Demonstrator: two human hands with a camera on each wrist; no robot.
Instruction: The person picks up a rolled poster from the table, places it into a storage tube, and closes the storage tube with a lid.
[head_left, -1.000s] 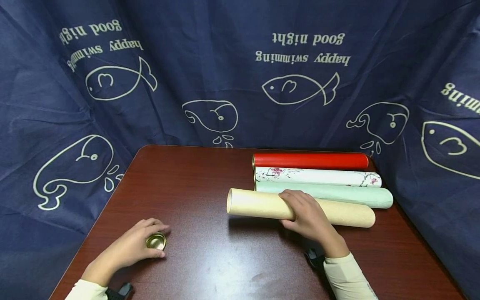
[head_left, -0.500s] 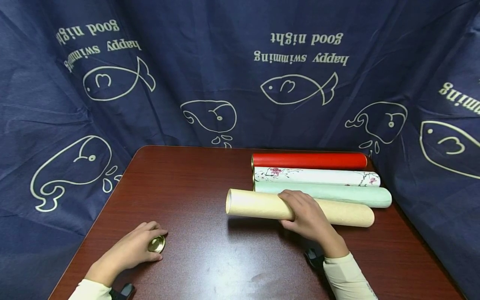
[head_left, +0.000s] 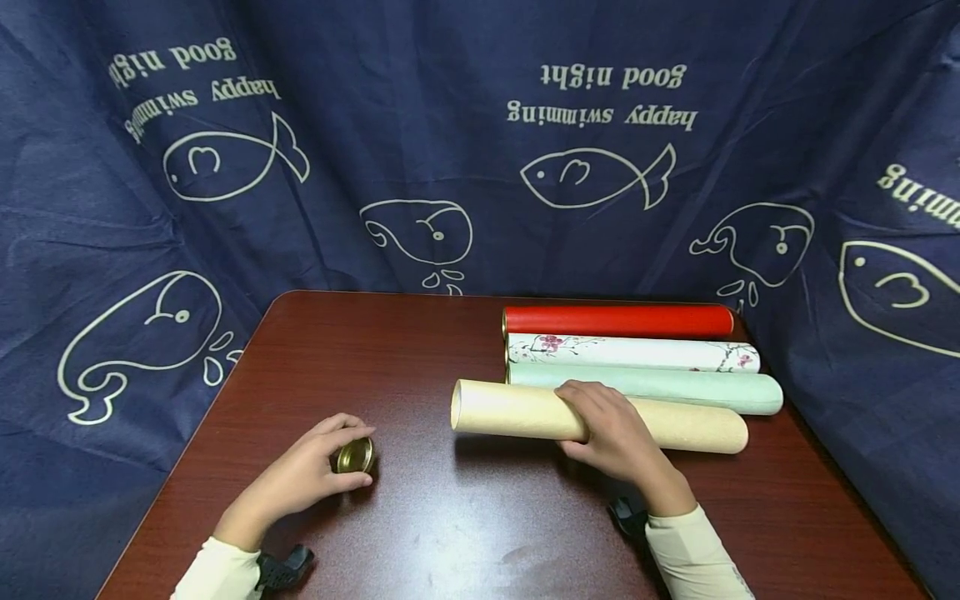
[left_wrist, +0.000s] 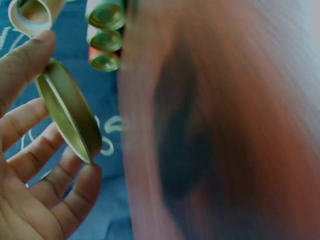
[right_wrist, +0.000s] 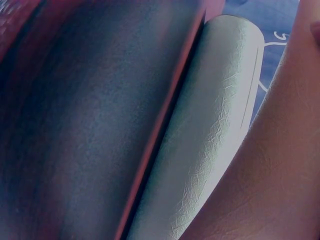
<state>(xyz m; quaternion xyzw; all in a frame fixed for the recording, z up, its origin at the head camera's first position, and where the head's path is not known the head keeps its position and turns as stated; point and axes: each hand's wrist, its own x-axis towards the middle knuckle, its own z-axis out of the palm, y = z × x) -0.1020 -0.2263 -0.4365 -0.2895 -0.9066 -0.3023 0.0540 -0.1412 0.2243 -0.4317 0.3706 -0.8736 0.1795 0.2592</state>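
Observation:
My left hand point(head_left: 303, 471) pinches a round gold metal lid point(head_left: 356, 456) between thumb and fingers, over the left half of the table. In the left wrist view the lid point(left_wrist: 72, 112) stands on edge, thumb at its upper rim and a fingertip at its lower rim. My right hand point(head_left: 615, 429) grips a cream cardboard tube point(head_left: 517, 410) around its middle, from above. The tube's left end is uncapped, facing my left hand, and raised over the table with a shadow below. In the left wrist view that hollow end point(left_wrist: 15, 20) shows at the upper left.
Behind the cream tube lie a mint green tube point(head_left: 705, 392), a white tube with blossom print point(head_left: 637, 353) and a red tube point(head_left: 615, 321), side by side on the brown table point(head_left: 360, 358). Their left ends carry gold caps. A navy curtain point(head_left: 420, 100) hangs behind the table.
My left hand first shifts little, then carries the lid right and away from me, closer to the cream tube's uncapped end. The right hand and the tube stay nearly still.

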